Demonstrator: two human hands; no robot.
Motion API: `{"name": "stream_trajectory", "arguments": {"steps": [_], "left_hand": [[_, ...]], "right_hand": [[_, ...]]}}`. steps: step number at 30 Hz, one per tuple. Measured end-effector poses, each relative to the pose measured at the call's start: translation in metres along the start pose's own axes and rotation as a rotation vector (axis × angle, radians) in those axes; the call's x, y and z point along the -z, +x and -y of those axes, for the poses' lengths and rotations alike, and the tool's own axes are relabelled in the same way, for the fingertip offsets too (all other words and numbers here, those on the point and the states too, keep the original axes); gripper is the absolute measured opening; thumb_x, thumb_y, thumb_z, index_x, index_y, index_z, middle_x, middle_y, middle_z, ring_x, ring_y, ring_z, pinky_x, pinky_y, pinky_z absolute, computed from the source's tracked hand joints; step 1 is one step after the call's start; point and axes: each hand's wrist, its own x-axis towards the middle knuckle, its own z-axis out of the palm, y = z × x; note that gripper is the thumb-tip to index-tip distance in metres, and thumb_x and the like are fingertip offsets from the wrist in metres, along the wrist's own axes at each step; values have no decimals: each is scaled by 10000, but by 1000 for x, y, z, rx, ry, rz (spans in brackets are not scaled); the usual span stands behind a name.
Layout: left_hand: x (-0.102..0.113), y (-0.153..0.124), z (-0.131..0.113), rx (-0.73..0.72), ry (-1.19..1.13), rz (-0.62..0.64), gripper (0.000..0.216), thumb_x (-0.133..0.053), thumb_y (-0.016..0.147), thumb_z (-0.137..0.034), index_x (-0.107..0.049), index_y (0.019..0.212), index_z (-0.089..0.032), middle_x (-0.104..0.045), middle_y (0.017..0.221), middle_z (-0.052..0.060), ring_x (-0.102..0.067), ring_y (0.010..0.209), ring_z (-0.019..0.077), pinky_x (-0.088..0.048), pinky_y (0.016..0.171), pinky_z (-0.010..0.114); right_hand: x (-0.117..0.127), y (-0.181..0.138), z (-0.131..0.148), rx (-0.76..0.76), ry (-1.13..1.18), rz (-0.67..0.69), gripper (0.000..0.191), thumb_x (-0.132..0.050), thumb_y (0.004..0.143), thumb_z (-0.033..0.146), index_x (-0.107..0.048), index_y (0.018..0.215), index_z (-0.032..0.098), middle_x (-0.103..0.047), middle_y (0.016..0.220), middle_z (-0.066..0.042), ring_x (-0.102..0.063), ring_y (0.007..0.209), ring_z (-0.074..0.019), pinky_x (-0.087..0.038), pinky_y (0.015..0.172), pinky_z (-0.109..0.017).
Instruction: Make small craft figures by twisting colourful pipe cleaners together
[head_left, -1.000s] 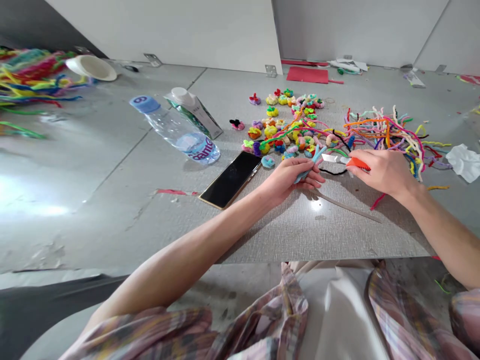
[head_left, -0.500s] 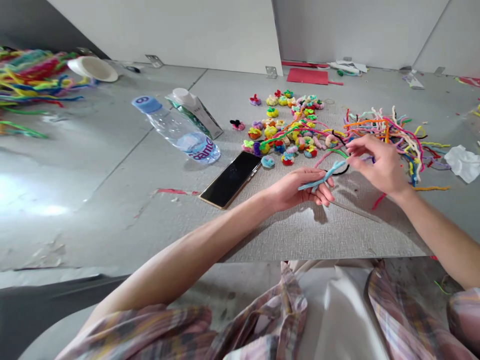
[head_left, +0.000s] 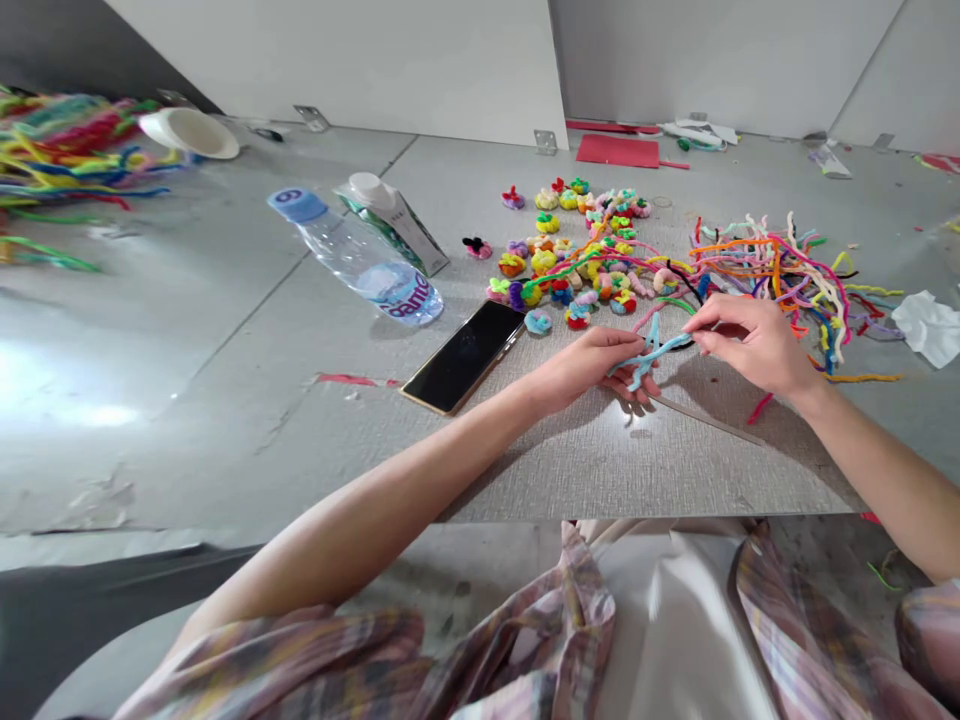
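My left hand [head_left: 592,365] is closed around light blue pipe cleaners [head_left: 651,350] just above the grey table [head_left: 525,450]. My right hand [head_left: 754,343] pinches the far end of the same blue pipe cleaners, close to the left hand. Behind both hands lies a cluster of small colourful pipe-cleaner flowers [head_left: 577,250]. A loose tangle of coloured pipe cleaners [head_left: 780,265] spreads out to the right of them. A thin grey strip [head_left: 705,420] lies on the table under my hands.
A black phone [head_left: 466,355] lies left of my left hand. Beyond it lie a water bottle [head_left: 356,260] and a small carton [head_left: 394,225]. A white bowl [head_left: 189,133] and more pipe cleaners [head_left: 60,160] are far left. Crumpled tissue [head_left: 928,325] sits far right, red paper [head_left: 616,150] at the back.
One second ago my right hand held an orange-handled knife by the blue pipe cleaners. It no longer holds the knife and now pinches the pipe cleaners' end. The left hand has barely moved.
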Motion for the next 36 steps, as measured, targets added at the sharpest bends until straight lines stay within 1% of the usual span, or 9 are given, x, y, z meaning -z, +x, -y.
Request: {"name": "stream_trajectory", "arguments": {"steps": [3, 5, 9, 12, 16, 19, 22, 31, 36], "left_hand": [[1, 1, 0, -155, 396, -197, 303, -559, 1080, -350, -707, 886, -171, -778, 730, 53, -722, 591, 140, -510, 530, 216], [0, -1, -1, -288, 682, -315, 325, -532, 1084, -323, -733, 877, -173, -748, 722, 38, -699, 633, 142, -482, 568, 231], [-7, -7, -5, -541, 956, -461, 311, -546, 1072, -316, -804, 976, -170, -778, 1002, 104, -685, 828, 174, -507, 729, 293], [-13, -9, -7, -578, 854, -336, 294, -578, 1053, -339, -817, 1025, -168, -780, 996, 93, -669, 808, 163, -508, 726, 285], [-17, -6, -6, -406, 584, -205, 191, -695, 961, -315, -818, 989, -172, -768, 809, 26, -634, 688, 126, -472, 622, 232], [-16, -3, -5, -322, 406, -216, 181, -725, 934, -323, -806, 924, -162, -718, 713, 12, -601, 597, 108, -455, 556, 219], [-15, -3, -6, -313, 323, -245, 165, -748, 906, -314, -777, 863, -158, -714, 706, 13, -625, 587, 107, -497, 551, 213], [-17, -5, -11, -341, 79, -391, 182, -806, 829, -315, -697, 818, -169, -694, 660, -12, -696, 583, 121, -585, 573, 223], [-19, -5, -12, -335, 33, -422, 217, -845, 789, -321, -688, 800, -172, -692, 642, -16, -707, 565, 123, -589, 557, 219]], "right_hand": [[1, 0, 0, -119, 81, -7, 113, -690, 920, 259, -793, 958, 233, -782, 916, -24, -680, 720, -165, -550, 655, -310], [1, -1, -1, -144, 107, 8, 113, -698, 904, 265, -796, 944, 225, -780, 905, -23, -675, 710, -160, -542, 642, -303], [-2, 0, -1, -189, 140, 26, 114, -710, 893, 292, -794, 916, 218, -767, 838, -18, -658, 658, -160, -521, 604, -304], [-7, 0, 1, -208, 163, 32, 126, -709, 881, 302, -791, 912, 212, -754, 805, -17, -639, 625, -157, -504, 580, -304], [-15, -1, 3, -208, 211, 39, 118, -718, 883, 305, -767, 932, 209, -721, 782, -5, -626, 626, -149, -493, 579, -293], [-22, -1, 2, -212, 299, 23, 201, -763, 876, 347, -731, 1033, 225, -735, 875, -9, -657, 706, -162, -532, 619, -297], [-29, -2, 1, -218, 309, 84, 217, -787, 893, 407, -718, 976, 218, -743, 898, -19, -673, 771, -174, -543, 681, -311], [-42, -11, 6, -236, 120, 333, 196, -738, 920, 322, -702, 780, 191, -601, 637, 43, -530, 610, -121, -366, 609, -275], [-37, -9, 12, -243, 101, 126, 155, -673, 927, 286, -738, 835, 179, -714, 753, -14, -606, 687, -152, -427, 654, -289]]}}
